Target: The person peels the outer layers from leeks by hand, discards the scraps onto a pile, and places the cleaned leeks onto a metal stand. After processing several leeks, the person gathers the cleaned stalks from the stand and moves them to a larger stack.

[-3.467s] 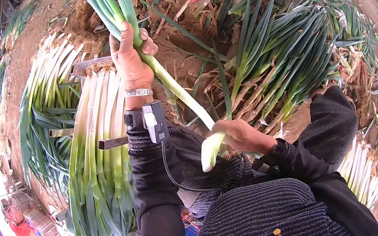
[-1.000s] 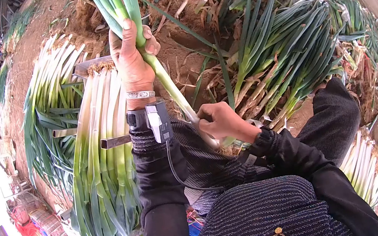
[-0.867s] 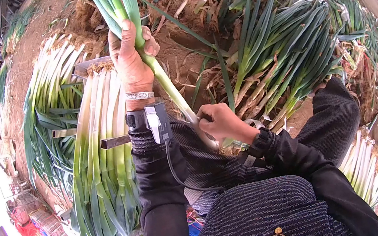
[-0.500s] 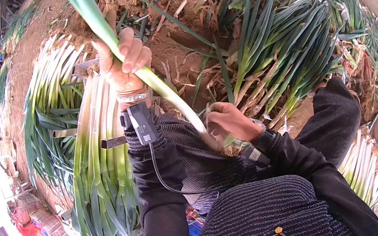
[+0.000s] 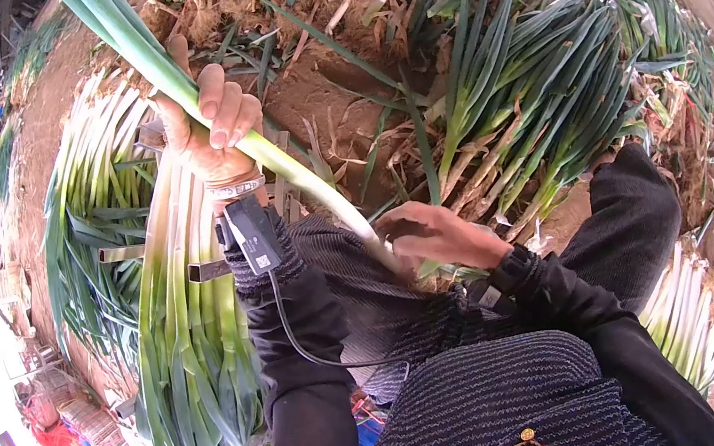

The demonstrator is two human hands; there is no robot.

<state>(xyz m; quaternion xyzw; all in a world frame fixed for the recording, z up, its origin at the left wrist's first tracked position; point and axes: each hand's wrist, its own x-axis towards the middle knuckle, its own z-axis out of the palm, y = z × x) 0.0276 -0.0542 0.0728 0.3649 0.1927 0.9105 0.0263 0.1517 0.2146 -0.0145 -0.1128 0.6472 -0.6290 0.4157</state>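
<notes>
My left hand [image 5: 216, 128] is wrapped round a leek [image 5: 308, 177] where its pale stalk turns green. The leek slants across my lap, its leaves rising to the upper left and its white end low by my thigh. Beside that white end is my right hand [image 5: 440, 235], slightly blurred, with its fingers stretched toward the stalk and fingertips right at it. The root end is partly hidden in front of my trousers. A row of peeled leeks [image 5: 184, 272] lies close by my left forearm, white ends away from me.
Metal bars [image 5: 211, 270] stick out among the peeled leeks. Another bundle of leeks [image 5: 94, 164] lies farther left. Untrimmed leeks [image 5: 535, 96] with dry outer leaves are heaped at the right, above my knee [image 5: 631, 203]. More white stalks [image 5: 694, 316] lie at the lower right. Leaf scraps litter the soil.
My left hand and the leek's top have shifted left. My right hand has risen slightly, and its fingers have gone from bent at the stalk to stretched out.
</notes>
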